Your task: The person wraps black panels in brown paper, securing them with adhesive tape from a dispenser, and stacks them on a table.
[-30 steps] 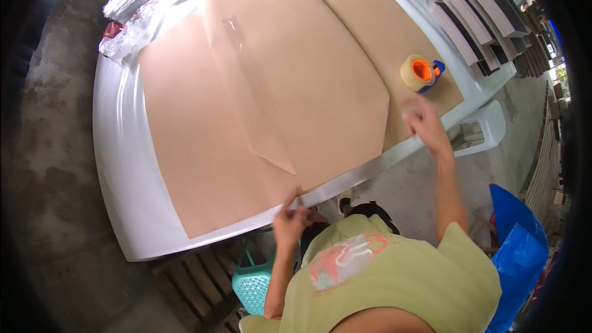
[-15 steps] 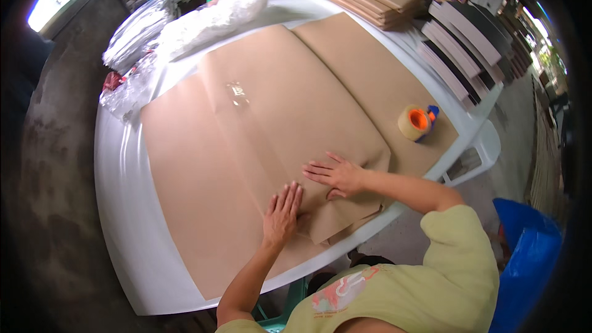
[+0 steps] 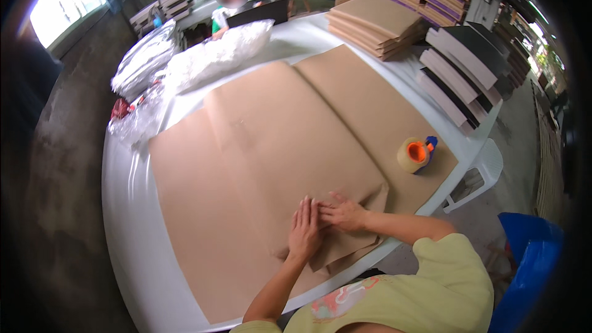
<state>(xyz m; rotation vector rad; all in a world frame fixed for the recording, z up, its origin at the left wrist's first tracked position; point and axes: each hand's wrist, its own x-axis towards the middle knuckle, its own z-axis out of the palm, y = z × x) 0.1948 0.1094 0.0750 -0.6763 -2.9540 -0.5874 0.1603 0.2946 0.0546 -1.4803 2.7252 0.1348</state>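
Both hands, left (image 3: 304,232) and right (image 3: 343,214), lie flat, fingers spread, pressing folded brown paper (image 3: 271,166) on the desk (image 3: 129,234). It looks thin, light, easily creased; best held at its edges.

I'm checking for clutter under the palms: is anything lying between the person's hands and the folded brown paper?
Nothing visible does. The left hand and right hand press flat, side by side, straight on the folded brown paper. The tape dispenser sits apart, toward the right.
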